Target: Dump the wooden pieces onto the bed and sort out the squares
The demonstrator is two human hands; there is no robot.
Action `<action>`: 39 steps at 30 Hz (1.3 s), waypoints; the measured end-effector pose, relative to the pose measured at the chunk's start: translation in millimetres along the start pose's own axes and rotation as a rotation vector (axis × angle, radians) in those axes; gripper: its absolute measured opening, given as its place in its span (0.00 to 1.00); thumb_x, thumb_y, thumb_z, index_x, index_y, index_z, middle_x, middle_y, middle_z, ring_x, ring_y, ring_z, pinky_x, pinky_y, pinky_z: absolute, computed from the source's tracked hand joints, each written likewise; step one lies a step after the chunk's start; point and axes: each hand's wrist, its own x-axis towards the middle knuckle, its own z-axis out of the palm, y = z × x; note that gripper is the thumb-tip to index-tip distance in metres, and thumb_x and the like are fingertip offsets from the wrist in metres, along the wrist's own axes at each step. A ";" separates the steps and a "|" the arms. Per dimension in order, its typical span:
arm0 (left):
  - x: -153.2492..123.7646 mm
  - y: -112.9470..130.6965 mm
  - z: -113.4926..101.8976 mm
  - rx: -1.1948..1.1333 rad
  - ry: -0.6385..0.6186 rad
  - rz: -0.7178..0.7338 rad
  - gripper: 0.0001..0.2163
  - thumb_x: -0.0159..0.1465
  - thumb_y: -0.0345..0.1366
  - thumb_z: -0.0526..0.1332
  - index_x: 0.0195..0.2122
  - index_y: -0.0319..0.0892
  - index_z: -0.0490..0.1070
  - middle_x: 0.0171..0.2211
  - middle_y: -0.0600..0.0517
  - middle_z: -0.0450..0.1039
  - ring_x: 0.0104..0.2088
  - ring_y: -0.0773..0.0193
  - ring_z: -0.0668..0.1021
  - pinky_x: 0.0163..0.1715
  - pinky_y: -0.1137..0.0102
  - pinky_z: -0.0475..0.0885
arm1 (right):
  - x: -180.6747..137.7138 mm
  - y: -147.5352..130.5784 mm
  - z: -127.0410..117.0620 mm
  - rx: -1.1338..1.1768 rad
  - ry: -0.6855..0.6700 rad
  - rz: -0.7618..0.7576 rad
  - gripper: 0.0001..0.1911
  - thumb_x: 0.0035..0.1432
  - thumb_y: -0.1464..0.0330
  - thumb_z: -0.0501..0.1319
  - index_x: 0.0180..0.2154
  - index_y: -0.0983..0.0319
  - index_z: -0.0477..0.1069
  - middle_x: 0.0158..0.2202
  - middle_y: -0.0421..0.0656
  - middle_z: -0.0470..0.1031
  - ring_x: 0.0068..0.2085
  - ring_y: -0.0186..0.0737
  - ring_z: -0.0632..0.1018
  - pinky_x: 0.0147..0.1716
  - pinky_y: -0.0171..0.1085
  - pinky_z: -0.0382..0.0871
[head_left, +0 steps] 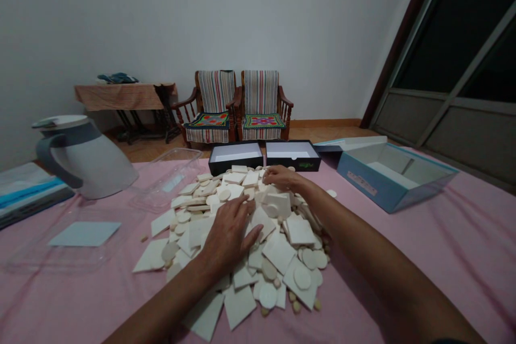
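Observation:
A broad heap of pale square tiles point(279, 251) and round discs point(267, 295) lies before me. Small tan pebble-like pieces point(296, 307) are scattered at its near edge. My left hand point(228, 231) rests palm down on the middle of the heap, fingers and thumb apart, holding nothing I can see. At the far side of the heap, my right hand point(284, 178) reaches in with bent fingers drawn together over the pieces. Whatever lies under its fingertips is too small or hidden to make out.
Two open black trays point(293, 164) stand behind the heap. To the right is a blue box point(365, 187). On the left are a grey-white jug point(97, 164), clear plastic trays point(177, 153) and a flat blue-white package point(32, 196). A pink cloth point(100, 301) covers the surface.

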 end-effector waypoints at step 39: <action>-3.8 2.2 -3.4 0.009 -0.040 -0.061 0.16 0.64 0.40 0.58 0.50 0.38 0.67 0.56 0.37 0.64 0.56 0.46 0.66 0.54 0.50 0.66 | 35.3 55.2 -12.2 -0.500 0.107 0.153 0.29 0.40 0.70 0.66 0.48 0.62 0.69 0.44 0.45 0.73 0.44 0.43 0.74 0.39 0.35 0.66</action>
